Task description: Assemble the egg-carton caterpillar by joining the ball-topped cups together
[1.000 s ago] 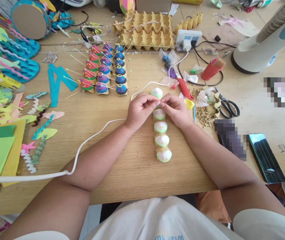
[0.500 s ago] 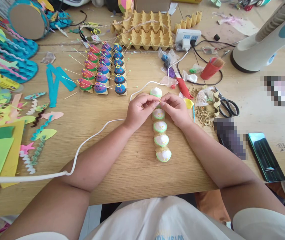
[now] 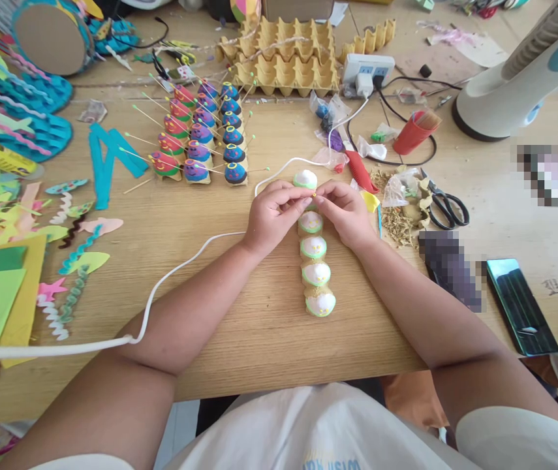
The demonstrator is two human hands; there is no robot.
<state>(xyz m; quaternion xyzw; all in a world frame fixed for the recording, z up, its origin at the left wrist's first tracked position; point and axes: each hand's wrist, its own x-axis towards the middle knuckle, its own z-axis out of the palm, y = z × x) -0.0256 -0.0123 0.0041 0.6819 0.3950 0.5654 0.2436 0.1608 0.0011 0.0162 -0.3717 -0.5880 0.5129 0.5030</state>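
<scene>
My left hand (image 3: 276, 214) and my right hand (image 3: 348, 214) meet fingertip to fingertip. Both pinch a tiny yellow bit of clay (image 3: 314, 194) between thumbs and forefingers. Below them a strip of egg-carton cups (image 3: 312, 291) runs toward me along the table. Each cup carries a white clay cap (image 3: 314, 246) with a light green rim. The nearer caps bear small yellow dots, while the farthest white cap (image 3: 305, 178) looks plain. My fingers partly cover a cup near the far end. A lump of yellow clay (image 3: 370, 202) lies just beyond my right hand.
Painted egg-carton rows with pins (image 3: 199, 151) stand at the back left, before empty egg trays (image 3: 283, 68). Scissors (image 3: 448, 205), a red cup (image 3: 413, 134) and a phone (image 3: 522, 307) lie to the right. A white cable (image 3: 175, 264) crosses over my left forearm. Paper cutouts (image 3: 9, 215) cover the left side.
Both hands keep their pinch on the yellow bit of clay, with only a slight shift of the fingertips. The view has moved very slightly.
</scene>
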